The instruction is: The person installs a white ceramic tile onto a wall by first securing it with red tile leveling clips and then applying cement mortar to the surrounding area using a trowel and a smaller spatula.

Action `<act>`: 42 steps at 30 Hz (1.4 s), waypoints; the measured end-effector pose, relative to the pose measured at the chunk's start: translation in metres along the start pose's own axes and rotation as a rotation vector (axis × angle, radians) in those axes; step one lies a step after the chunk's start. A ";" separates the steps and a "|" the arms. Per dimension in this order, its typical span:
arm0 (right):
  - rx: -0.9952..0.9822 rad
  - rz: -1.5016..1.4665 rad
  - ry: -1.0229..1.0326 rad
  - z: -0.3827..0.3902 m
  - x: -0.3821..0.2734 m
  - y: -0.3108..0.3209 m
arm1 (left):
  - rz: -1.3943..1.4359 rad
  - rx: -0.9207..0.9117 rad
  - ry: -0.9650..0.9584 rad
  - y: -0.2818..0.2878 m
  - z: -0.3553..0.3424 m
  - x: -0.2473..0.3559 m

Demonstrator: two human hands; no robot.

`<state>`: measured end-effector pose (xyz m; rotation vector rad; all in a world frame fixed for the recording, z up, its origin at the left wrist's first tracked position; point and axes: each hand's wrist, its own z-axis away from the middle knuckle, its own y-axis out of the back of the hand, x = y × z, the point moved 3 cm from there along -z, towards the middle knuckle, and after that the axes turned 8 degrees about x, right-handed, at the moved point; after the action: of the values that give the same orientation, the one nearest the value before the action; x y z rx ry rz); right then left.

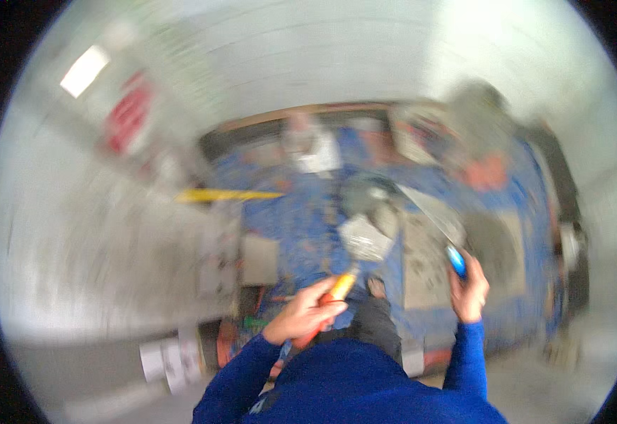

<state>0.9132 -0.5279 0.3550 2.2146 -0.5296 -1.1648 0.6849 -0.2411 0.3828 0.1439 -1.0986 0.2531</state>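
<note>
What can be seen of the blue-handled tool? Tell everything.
The blue-handled tool has a bright blue, plastic-looking handle and a pale, metal-looking blade whose outline is blurred. The right hand grips the handle's near end; the blade points away and leftward. Whether its tip touches anything cannot be told.

Blurred, speckled blue floor sheet (298, 244), whitish bag-like object (366, 239), dark rounded container (358, 194), beige board (425, 275) at right

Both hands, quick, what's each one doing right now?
Left hand: closed, holding a yellow-and-red-handled tool; its far end is too blurred to tell.
Right hand: closed, holding a blue-handled tool.
</note>
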 end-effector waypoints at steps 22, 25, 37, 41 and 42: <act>-1.541 -0.285 0.802 0.190 -0.260 -0.319 | 0.927 1.791 0.143 -0.085 0.380 -0.210; -1.620 -0.167 0.697 0.237 -0.291 -0.328 | 0.939 1.856 0.085 -0.037 0.418 -0.234; -1.535 -0.440 0.848 0.430 -0.486 -0.413 | 0.966 1.836 0.072 0.054 0.480 -0.262; -1.504 -0.071 0.964 0.493 -0.572 -0.481 | 1.000 1.831 0.088 0.072 0.482 -0.263; -1.482 0.043 1.006 0.502 -0.583 -0.494 | 1.012 1.839 0.125 0.075 0.483 -0.262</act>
<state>0.2161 0.0310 0.1608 1.1110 0.5733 -0.0678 0.1363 -0.3190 0.3654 1.1698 -0.3957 2.1053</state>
